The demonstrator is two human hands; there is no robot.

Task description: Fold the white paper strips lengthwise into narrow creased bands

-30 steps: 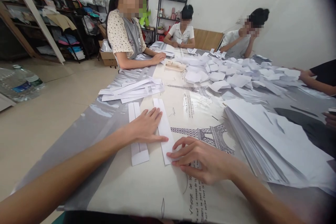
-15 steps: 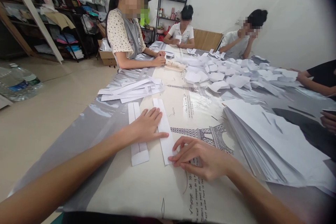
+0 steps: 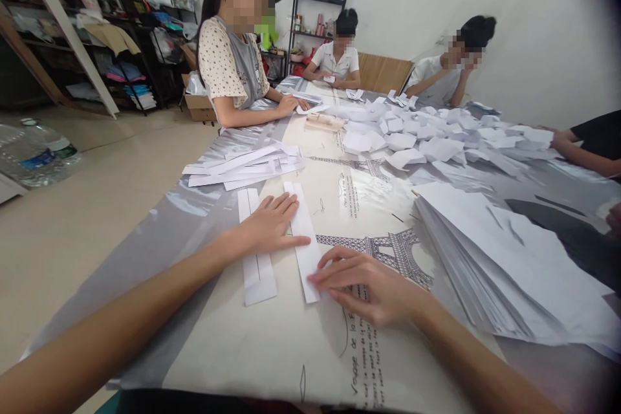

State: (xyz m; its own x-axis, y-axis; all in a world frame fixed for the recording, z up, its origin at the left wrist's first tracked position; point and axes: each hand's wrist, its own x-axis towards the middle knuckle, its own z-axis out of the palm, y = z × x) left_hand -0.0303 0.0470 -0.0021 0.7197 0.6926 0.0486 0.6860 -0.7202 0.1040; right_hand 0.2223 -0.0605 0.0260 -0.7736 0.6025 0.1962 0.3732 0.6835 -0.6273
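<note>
The long white paper strip (image 3: 307,260) looks light, crease-prone, best held by its edges; left grip (image 3: 266,226) splayed, right grip (image 3: 372,286) unclear whether pinching.

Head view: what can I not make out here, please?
All in the head view:
Middle of the left folded white paper strip: hidden under the left hand.
Right end of the stack of white paper sheets: cut off by the right edge.
Small black print block on the cream cloth: too small to read.
Dark-sleeved person: cut off by that edge too.
</note>
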